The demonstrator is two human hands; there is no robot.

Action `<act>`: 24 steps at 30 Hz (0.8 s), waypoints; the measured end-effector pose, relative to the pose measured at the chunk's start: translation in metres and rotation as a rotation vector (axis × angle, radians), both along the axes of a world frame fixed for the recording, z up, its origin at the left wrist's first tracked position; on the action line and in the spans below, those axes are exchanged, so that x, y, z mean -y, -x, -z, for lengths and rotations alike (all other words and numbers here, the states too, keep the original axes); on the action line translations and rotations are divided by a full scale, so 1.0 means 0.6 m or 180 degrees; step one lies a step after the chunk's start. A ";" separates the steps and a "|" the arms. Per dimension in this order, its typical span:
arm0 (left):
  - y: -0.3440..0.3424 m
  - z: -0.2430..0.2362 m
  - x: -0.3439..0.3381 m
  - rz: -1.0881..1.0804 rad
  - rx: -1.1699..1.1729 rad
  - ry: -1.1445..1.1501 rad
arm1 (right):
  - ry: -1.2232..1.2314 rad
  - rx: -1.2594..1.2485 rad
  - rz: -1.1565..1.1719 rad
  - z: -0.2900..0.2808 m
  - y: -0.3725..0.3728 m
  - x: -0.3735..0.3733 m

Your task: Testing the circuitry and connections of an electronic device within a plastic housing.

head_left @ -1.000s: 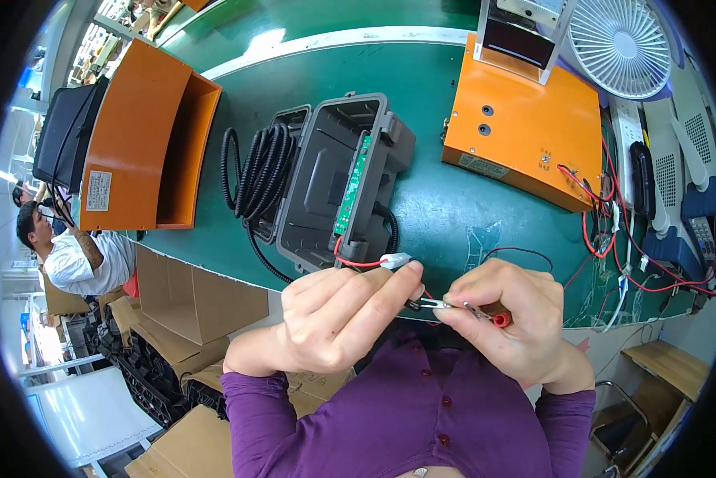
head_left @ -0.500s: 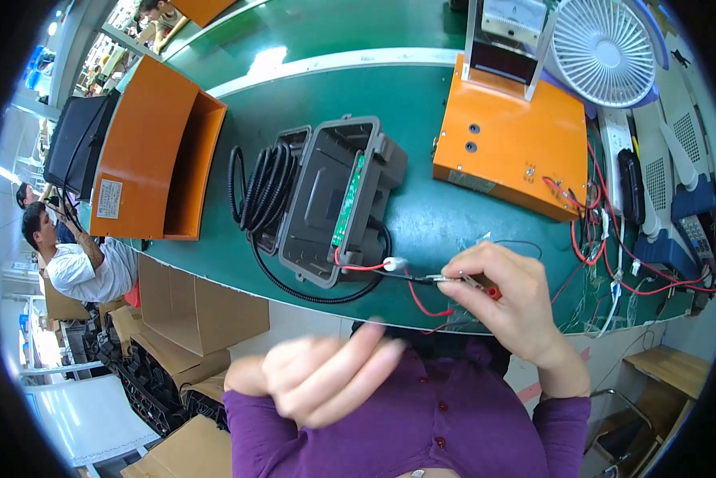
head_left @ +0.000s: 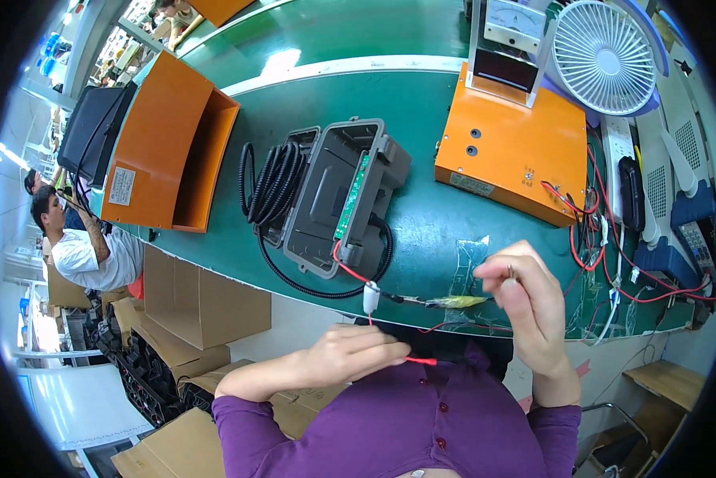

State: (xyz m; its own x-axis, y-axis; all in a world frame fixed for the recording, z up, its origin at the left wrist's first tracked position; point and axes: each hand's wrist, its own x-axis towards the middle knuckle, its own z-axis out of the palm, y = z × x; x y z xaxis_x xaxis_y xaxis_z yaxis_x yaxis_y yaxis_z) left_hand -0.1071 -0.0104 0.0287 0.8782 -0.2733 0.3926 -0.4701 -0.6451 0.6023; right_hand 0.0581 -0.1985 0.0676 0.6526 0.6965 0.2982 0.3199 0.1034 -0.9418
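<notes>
My left hand [head_left: 358, 350] is closed on a red wire [head_left: 420, 361] just off the table's front edge; its red-sleeved end sticks out past my fingertips. A white connector [head_left: 371, 297] sits on the red wire above that hand. Beside it, a dark lead runs to a yellow-sleeved clip [head_left: 457, 302] near the edge. My right hand [head_left: 527, 299] hovers right of that clip, fingers curled, a small metallic tip at the fingertips; the rest is hidden. The wires come from an open grey plastic box [head_left: 322, 199] holding a narrow green circuit board [head_left: 352, 197].
A coiled black corrugated cable [head_left: 274, 187] lies left of the box. An orange case with a meter [head_left: 517, 143] and a white fan [head_left: 605, 57] stand at the back right, with tangled wires [head_left: 605, 255]. An orange open housing [head_left: 163, 151] stands left; cardboard boxes [head_left: 207, 303] lie below.
My left hand has moved right and closed on the red wire. The right hand has moved slightly right, away from the dark lead; a yellow-sleeved clip now shows at that lead's end.
</notes>
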 end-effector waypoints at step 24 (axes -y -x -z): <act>-0.029 -0.025 0.015 0.0149 -0.1269 0.3213 | -0.0186 0.1703 -0.0158 0.001 0.024 -0.010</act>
